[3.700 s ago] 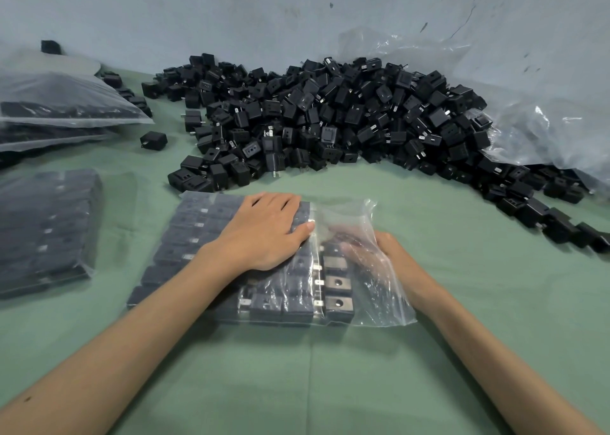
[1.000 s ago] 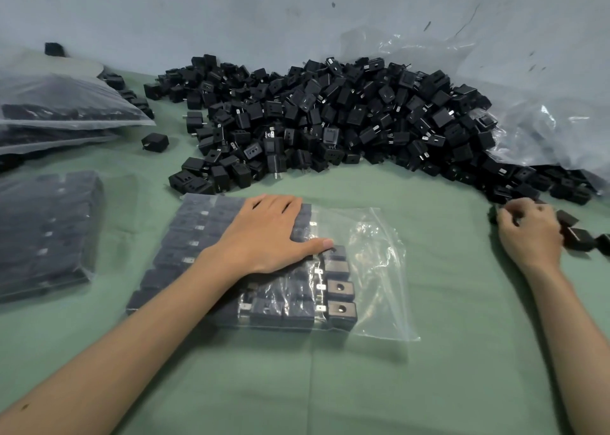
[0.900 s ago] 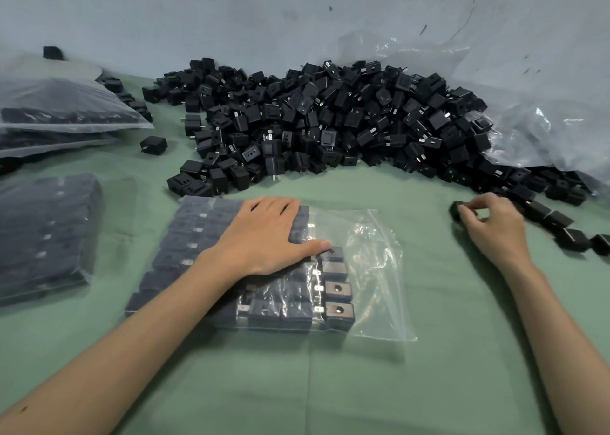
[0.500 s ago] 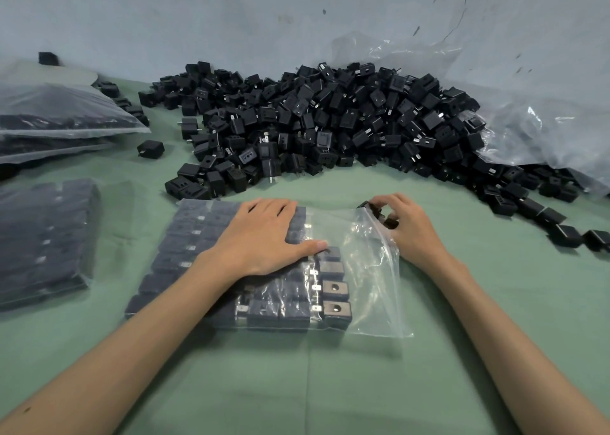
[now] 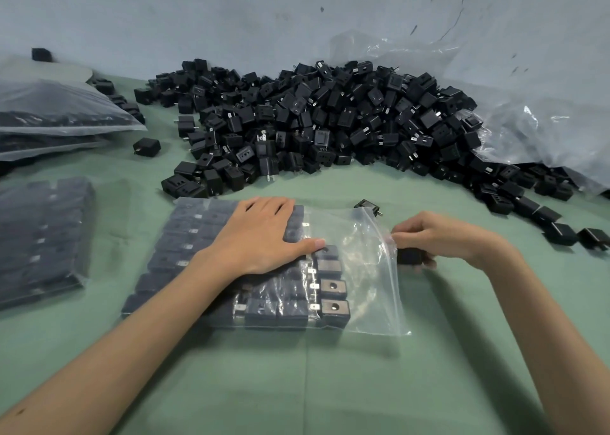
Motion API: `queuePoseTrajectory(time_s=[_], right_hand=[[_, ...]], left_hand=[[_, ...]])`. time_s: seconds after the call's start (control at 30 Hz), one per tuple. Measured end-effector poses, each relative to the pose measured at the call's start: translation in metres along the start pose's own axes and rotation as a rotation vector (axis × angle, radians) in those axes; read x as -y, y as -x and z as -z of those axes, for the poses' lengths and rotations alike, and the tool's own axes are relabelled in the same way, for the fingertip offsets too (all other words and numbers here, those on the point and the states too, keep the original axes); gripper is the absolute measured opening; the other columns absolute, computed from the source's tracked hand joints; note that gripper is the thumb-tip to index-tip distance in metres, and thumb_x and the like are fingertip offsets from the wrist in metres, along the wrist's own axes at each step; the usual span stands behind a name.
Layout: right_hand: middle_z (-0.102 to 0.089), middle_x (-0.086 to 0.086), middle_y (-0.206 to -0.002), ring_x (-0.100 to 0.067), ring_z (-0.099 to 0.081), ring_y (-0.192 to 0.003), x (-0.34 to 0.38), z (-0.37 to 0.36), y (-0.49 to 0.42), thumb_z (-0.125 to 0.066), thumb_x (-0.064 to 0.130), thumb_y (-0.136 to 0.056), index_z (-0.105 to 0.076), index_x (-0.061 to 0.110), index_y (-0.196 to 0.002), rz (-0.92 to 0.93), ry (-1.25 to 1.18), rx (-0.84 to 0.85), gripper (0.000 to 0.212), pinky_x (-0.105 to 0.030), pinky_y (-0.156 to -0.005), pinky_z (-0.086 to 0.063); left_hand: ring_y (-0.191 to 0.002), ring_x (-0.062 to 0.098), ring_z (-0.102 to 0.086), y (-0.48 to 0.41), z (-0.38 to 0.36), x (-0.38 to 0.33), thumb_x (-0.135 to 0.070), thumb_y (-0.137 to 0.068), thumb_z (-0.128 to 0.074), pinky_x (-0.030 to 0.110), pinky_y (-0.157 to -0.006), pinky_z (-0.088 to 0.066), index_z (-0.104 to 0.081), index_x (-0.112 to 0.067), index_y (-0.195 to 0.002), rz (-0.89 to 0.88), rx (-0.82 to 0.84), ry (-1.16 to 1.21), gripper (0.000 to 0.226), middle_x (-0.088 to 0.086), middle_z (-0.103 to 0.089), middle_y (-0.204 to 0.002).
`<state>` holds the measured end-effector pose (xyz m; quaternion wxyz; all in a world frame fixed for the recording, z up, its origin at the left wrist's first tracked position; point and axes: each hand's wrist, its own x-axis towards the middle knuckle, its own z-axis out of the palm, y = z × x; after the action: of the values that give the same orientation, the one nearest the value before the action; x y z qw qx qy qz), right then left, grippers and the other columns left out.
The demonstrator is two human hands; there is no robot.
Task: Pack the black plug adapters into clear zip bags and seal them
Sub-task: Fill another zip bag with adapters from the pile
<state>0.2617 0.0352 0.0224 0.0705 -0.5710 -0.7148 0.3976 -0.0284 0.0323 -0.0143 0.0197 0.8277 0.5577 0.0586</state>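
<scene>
Since half a second earlier, the right grip [image 5: 439,240] had slid from the far corner of the bag [image 5: 369,299] to its right edge, clutching one adapter [image 5: 409,256] and pinching the plastic. The left grip [image 5: 260,236] lay flat and released on the packed rows [image 5: 194,236] in the bag on the desk [image 5: 330,385]. A loose adapter [image 5: 368,205] sat just beyond that corner.

clear zip bag [image 5: 369,233]: flat, near centre, mouth right, unsealed | packed adapters [image 5: 333,289]: black, neat rows | single adapter [image 5: 409,256]: at mouth | loose adapter pile [image 5: 313,121]: far

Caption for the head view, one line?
Left hand presses the clear plastic zip bag; right hand, at its open edge, holds a black plug adapter.
</scene>
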Motion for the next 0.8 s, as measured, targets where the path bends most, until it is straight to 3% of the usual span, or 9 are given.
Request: queuePoseTrajectory(time_s=[0.07, 0.13, 0.2, 0.27, 0.3, 0.37, 0.53, 0.7, 0.8], right_hand=[[-0.061, -0.009, -0.067, -0.012, -0.051, -0.049, 0.004, -0.003, 0.006, -0.060, 0.046, -0.089, -0.073, 0.014, -0.085, 0.033, -0.076, 0.195, 0.035, -0.019, -0.041, -0.031], [-0.058, -0.009, -0.067, -0.008, -0.048, -0.045, 0.009, -0.009, 0.006, -0.059, 0.045, -0.085, -0.074, 0.010, -0.092, 0.088, -0.209, 0.241, 0.039, -0.016, -0.038, -0.027], [-0.057, -0.003, -0.068, -0.007, -0.049, -0.049, 0.014, -0.015, 0.004, -0.058, 0.038, -0.084, -0.072, 0.010, -0.105, 0.140, -0.368, 0.246, 0.037, -0.016, -0.043, -0.038], [-0.069, -0.002, -0.092, -0.009, -0.067, -0.080, 0.015, -0.020, 0.000, -0.059, 0.028, -0.085, -0.063, 0.020, -0.122, 0.175, -0.433, 0.256, 0.039, -0.022, -0.072, -0.056], [-0.070, -0.001, -0.108, -0.012, -0.067, -0.098, 0.015, -0.023, -0.002, -0.060, 0.025, -0.086, -0.057, 0.024, -0.129, 0.194, -0.437, 0.251, 0.043, -0.026, -0.088, -0.054], [-0.066, 0.006, -0.122, -0.012, -0.063, -0.112, 0.016, -0.029, -0.006, -0.058, 0.021, -0.090, -0.053, 0.031, -0.132, 0.220, -0.426, 0.193, 0.043, -0.026, -0.096, -0.050], [-0.061, 0.023, -0.121, 0.007, -0.060, -0.105, 0.031, -0.049, -0.017, -0.066, 0.034, -0.085, -0.058, 0.044, -0.118, 0.339, -0.230, -0.091, 0.036, -0.016, -0.085, -0.051], [-0.065, -0.010, -0.112, -0.019, -0.066, -0.101, 0.029, -0.062, -0.023, -0.065, 0.004, -0.087, -0.063, 0.008, -0.122, 0.481, -0.260, -0.275, 0.035, -0.030, -0.088, -0.054], [-0.063, 0.001, -0.113, -0.002, -0.063, -0.100, 0.029, -0.066, -0.024, -0.061, 0.008, -0.091, -0.062, 0.014, -0.124, 0.474, -0.265, -0.264, 0.033, -0.018, -0.083, -0.051]], left_hand=[[-0.140, 0.015, -0.023, 0.000, 0.000, 0.000, -0.091, -0.066, -0.004, 0.034, -0.113, -0.013, -0.023, -0.017, -0.149, 0.003, 0.004, 0.000, 0.113, -0.003, -0.027, -0.154], [-0.140, 0.015, -0.022, 0.000, 0.000, 0.000, -0.092, -0.065, -0.004, 0.034, -0.113, -0.013, -0.023, -0.018, -0.150, 0.005, 0.005, 0.000, 0.114, -0.003, -0.027, -0.155], [-0.140, 0.015, -0.022, 0.000, 0.000, 0.001, -0.092, -0.065, -0.003, 0.034, -0.113, -0.013, -0.022, -0.018, -0.150, 0.006, 0.008, 0.001, 0.114, -0.003, -0.027, -0.155], [-0.140, 0.015, -0.022, 0.000, 0.000, 0.000, -0.092, -0.065, -0.002, 0.034, -0.113, -0.013, -0.022, -0.018, -0.150, 0.005, 0.012, 0.002, 0.115, -0.003, -0.026, -0.155], [-0.140, 0.015, -0.022, 0.000, 0.000, 0.000, -0.092, -0.064, -0.002, 0.035, -0.113, -0.013, -0.022, -0.017, -0.150, 0.005, 0.013, 0.002, 0.115, -0.003, -0.027, -0.155], [-0.140, 0.015, -0.023, 0.000, 0.000, 0.000, -0.092, -0.064, -0.001, 0.035, -0.113, -0.013, -0.023, -0.017, -0.149, 0.002, 0.010, -0.002, 0.115, -0.003, -0.027, -0.154], [-0.140, 0.016, -0.022, 0.000, -0.001, 0.000, -0.091, -0.064, 0.000, 0.036, -0.113, -0.013, -0.021, -0.017, -0.150, -0.002, 0.010, -0.010, 0.115, -0.002, -0.026, -0.155], [-0.141, 0.015, -0.020, 0.000, 0.000, 0.000, -0.091, -0.065, 0.000, 0.036, -0.114, -0.011, -0.019, -0.017, -0.151, 0.000, 0.016, -0.003, 0.116, -0.002, -0.024, -0.156], [-0.141, 0.015, -0.020, 0.000, 0.001, -0.001, -0.091, -0.064, 0.000, 0.035, -0.113, -0.012, -0.020, -0.016, -0.151, 0.002, 0.017, -0.001, 0.116, -0.003, -0.024, -0.156]])
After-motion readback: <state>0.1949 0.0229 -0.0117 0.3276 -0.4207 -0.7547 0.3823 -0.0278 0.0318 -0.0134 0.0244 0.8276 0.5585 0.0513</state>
